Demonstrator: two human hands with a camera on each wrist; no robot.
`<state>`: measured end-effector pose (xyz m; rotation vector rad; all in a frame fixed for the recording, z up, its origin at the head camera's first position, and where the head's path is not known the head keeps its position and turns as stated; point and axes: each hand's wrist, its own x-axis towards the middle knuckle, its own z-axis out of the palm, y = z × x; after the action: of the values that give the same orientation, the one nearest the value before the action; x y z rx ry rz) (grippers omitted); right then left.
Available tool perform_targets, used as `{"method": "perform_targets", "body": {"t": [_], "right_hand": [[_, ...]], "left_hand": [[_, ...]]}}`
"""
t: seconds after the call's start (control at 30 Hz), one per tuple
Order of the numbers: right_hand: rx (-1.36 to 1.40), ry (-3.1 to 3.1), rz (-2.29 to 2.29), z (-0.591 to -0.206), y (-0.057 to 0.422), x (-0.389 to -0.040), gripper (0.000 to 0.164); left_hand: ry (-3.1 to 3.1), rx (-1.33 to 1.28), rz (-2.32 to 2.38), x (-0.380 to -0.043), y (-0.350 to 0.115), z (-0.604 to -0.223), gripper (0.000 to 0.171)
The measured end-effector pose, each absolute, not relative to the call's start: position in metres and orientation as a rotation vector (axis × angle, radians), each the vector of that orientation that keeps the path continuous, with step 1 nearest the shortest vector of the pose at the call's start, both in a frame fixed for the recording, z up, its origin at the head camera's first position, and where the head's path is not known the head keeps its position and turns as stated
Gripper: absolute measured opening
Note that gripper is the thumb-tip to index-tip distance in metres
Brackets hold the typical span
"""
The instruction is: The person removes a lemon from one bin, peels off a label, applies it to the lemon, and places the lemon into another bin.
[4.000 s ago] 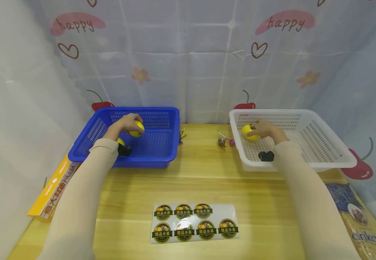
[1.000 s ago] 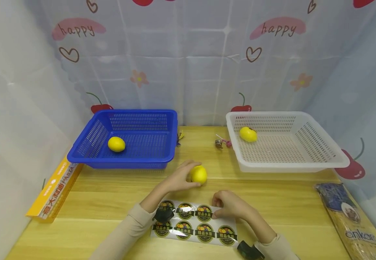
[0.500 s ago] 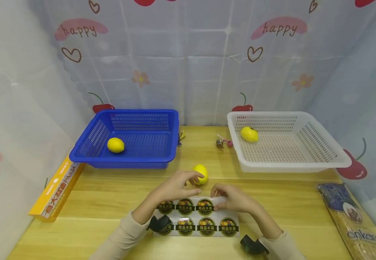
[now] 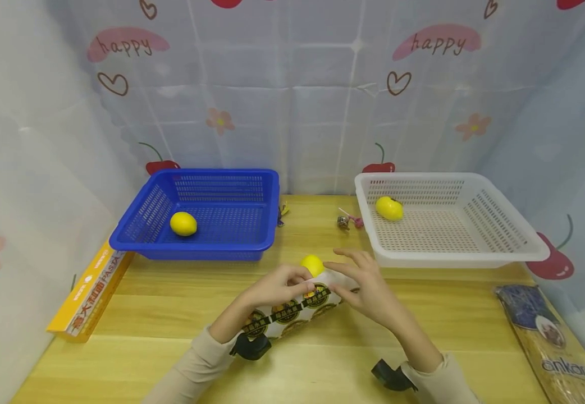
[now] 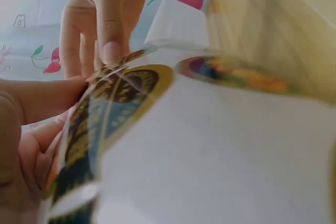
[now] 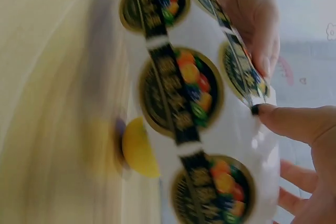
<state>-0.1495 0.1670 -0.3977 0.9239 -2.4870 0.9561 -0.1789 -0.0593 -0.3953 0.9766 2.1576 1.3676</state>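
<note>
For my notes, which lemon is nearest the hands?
The middle lemon, on the table; the left lemon sits in the blue basket, the right lemon in the white basket.

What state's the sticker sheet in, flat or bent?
Bent. The left hand grips the sticker sheet; in the head view its lower row of stickers curves away and shows only in part.

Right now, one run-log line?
left hand: pinches white sheet of round dark stickers | right hand: touches sheet | rounded yellow fruit: partly behind sheet
</note>
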Motion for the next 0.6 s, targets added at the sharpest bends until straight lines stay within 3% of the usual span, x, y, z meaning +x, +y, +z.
{"method": "perform_targets", "body": {"t": [0.17, 0.6], "right_hand": [[0.950, -2.403, 0.925, -0.399, 0.160, -0.143, 0.036], [0.969, -2.271, 0.943, -0.405, 0.150, -0.136, 0.031]], "left_hand": [[2.085, 0.865, 1.470, -0.179, -0.059, -0.394, 0.020], [2.078, 0.920, 1.476, -0.178, -0.059, -0.394, 0.024]]}}
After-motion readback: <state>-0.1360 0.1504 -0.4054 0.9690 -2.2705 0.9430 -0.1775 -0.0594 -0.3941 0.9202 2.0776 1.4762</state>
